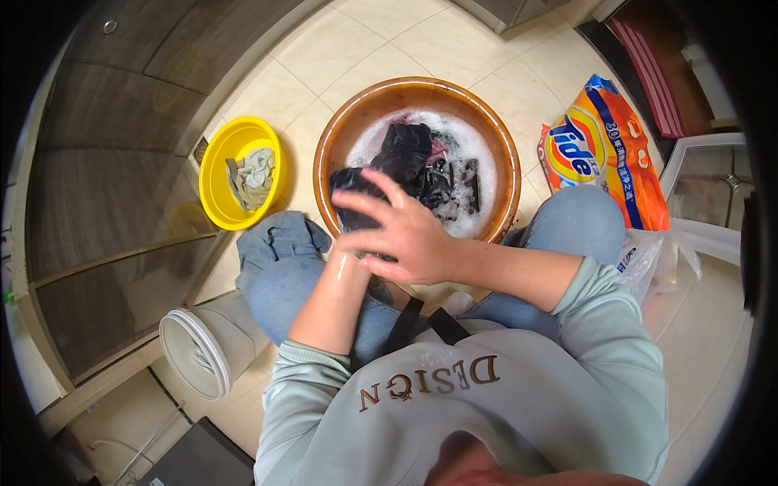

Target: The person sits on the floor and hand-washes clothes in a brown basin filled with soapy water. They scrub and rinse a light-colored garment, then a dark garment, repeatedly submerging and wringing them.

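A brown basin [328,121] with foamy water stands before me, holding dark wet cloth [404,146], a pink piece of cloth [437,150] and a dark flat board-like piece [469,185]. My right hand [401,237] is over the near left rim, its fingers spread, across my left wrist and beside a dark bunch of cloth. Only the wrist of my left hand [351,258] shows clearly; the rest is hidden behind my right hand and the dark cloth, so its grip cannot be made out. The wrist is wet.
Left of the basin stands a yellow basin [209,182] with light cloths [258,170]. Blue-grey cloth [273,240] lies by my left knee. A white bucket [228,346] lies tilted nearer me. A Tide detergent bag [626,152] and a plastic bag [656,261] are at the right, dark cabinets [115,170] at the left.
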